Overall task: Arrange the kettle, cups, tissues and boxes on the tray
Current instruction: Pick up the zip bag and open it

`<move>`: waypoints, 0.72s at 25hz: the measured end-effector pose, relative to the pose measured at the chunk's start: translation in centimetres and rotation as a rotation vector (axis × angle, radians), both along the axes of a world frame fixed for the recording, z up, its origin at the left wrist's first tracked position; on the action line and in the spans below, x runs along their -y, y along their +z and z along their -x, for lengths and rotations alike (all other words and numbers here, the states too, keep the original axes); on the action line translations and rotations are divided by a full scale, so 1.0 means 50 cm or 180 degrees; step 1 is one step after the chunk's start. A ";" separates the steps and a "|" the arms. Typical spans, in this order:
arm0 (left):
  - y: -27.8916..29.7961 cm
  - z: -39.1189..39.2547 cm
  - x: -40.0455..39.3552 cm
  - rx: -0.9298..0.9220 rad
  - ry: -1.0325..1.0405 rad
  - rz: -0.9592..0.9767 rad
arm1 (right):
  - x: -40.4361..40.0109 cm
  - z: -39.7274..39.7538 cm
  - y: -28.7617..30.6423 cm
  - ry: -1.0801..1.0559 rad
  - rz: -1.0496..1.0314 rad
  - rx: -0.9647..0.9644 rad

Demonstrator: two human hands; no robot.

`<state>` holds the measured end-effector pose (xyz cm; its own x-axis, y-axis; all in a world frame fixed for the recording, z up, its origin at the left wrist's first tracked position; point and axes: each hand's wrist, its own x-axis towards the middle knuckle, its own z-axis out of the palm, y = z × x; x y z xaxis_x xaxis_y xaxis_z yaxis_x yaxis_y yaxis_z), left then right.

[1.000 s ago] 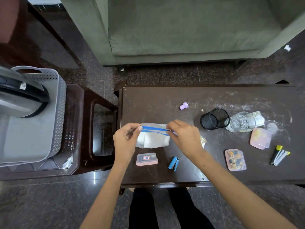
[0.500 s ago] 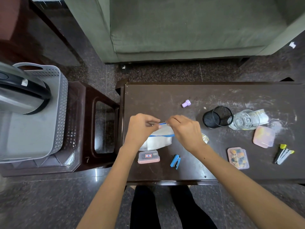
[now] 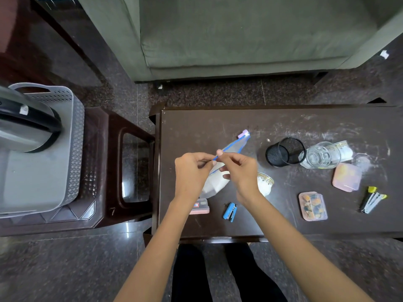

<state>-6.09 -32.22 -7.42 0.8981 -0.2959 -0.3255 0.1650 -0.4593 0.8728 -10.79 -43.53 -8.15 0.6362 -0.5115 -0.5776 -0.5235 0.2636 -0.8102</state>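
The zip bag [image 3: 220,177] has swung diagonal since earlier, left hand [image 3: 192,173] and right hand [image 3: 239,168] pinching its blue seal.

A clear zip bag of white tissues [image 3: 214,182] with a blue seal hangs tilted above the surface. The steel kettle [image 3: 24,125] stands in the grey tray [image 3: 72,149], far left.
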 end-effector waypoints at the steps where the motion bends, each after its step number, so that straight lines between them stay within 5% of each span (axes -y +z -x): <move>1: -0.001 0.002 0.000 -0.0034 -0.0028 0.0037 | 0.000 -0.003 0.000 -0.0109 -0.0233 -0.0043; 18: -0.007 -0.027 -0.010 -0.0083 -0.0312 0.0056 | 0.018 0.014 -0.012 -0.0059 -0.1195 0.0314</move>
<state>-4.76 -31.70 -7.76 0.8557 -0.3879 -0.3425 0.1429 -0.4590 0.8768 -11.51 -44.41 -8.75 0.6907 -0.2880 -0.6633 -0.4402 0.5602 -0.7017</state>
